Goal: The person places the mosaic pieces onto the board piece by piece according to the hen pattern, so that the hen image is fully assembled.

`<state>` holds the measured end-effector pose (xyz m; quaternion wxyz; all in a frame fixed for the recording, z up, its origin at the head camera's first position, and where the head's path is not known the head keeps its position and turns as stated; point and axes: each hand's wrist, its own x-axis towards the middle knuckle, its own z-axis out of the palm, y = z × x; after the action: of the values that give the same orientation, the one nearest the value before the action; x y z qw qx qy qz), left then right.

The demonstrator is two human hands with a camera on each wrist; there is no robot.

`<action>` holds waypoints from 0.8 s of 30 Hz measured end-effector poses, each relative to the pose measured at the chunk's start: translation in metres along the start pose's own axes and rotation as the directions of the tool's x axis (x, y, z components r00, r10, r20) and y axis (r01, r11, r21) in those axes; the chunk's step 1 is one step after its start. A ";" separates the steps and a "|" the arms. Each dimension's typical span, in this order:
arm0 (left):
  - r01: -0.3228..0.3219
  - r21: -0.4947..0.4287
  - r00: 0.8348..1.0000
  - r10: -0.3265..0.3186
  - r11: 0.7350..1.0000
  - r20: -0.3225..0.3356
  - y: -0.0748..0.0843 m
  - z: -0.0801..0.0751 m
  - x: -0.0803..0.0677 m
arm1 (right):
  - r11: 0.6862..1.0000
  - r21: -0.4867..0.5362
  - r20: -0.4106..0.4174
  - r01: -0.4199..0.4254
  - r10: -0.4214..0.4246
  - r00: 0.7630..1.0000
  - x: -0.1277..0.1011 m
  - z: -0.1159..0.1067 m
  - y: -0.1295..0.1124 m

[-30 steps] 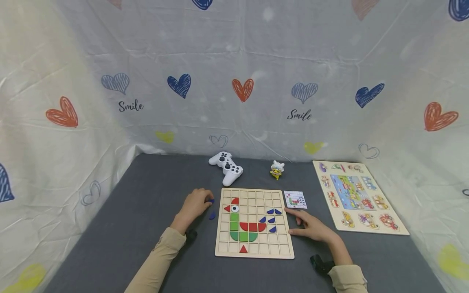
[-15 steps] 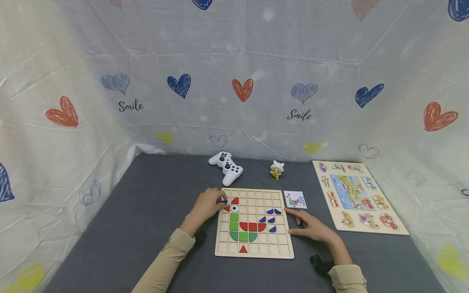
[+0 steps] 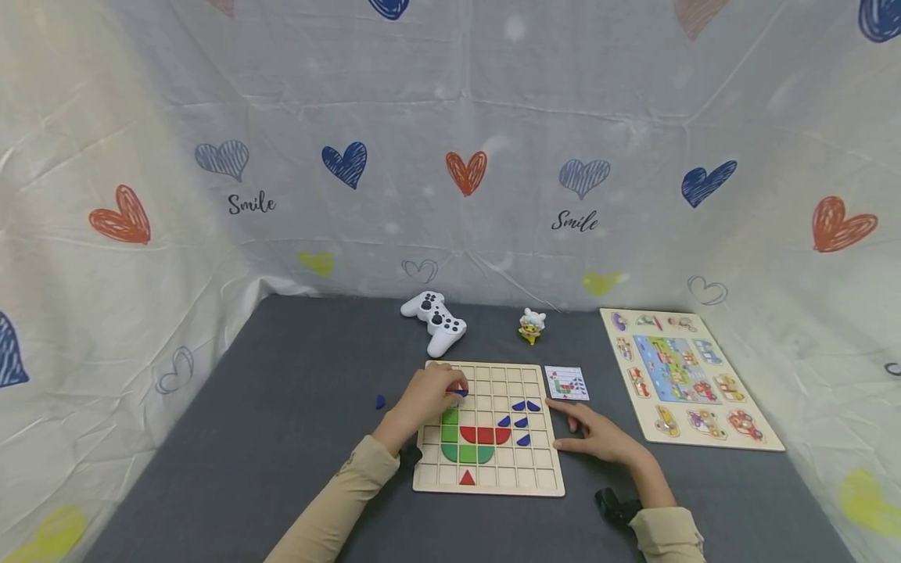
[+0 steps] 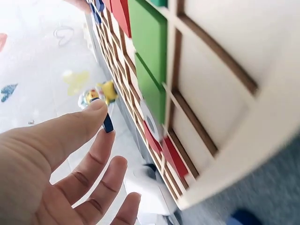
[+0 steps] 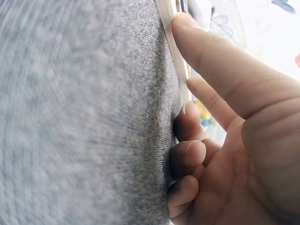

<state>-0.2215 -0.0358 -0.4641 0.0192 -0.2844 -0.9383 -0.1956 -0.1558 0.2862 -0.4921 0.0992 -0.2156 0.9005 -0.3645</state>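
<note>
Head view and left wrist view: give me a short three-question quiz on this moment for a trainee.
1. True or false: the left hand pinches a small blue piece above the wooden grid board.
2. Where does the right hand rest? A) on the white game controller B) on the table at the board's right edge C) on the vehicle puzzle
3. What colour is the loose piece lying on the table left of the board?

Key: 1 true; 2 B; 3 blue.
</note>
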 end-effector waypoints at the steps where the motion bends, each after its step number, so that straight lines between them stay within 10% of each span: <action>1: -0.010 0.000 1.000 0.010 1.000 0.006 0.001 0.001 0.001 | 1.000 -0.005 -0.001 -0.002 0.002 1.000 0.000 0.000 0.000; 24: -0.105 0.054 0.988 0.098 0.993 0.117 0.043 0.016 0.023 | 0.999 -0.032 -0.004 0.014 -0.014 1.000 0.000 0.000 0.002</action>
<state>-0.2160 0.0147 -0.4598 -0.0160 -0.3417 -0.9277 -0.1494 -0.1562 0.2870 -0.4936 0.0914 -0.2227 0.9047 -0.3514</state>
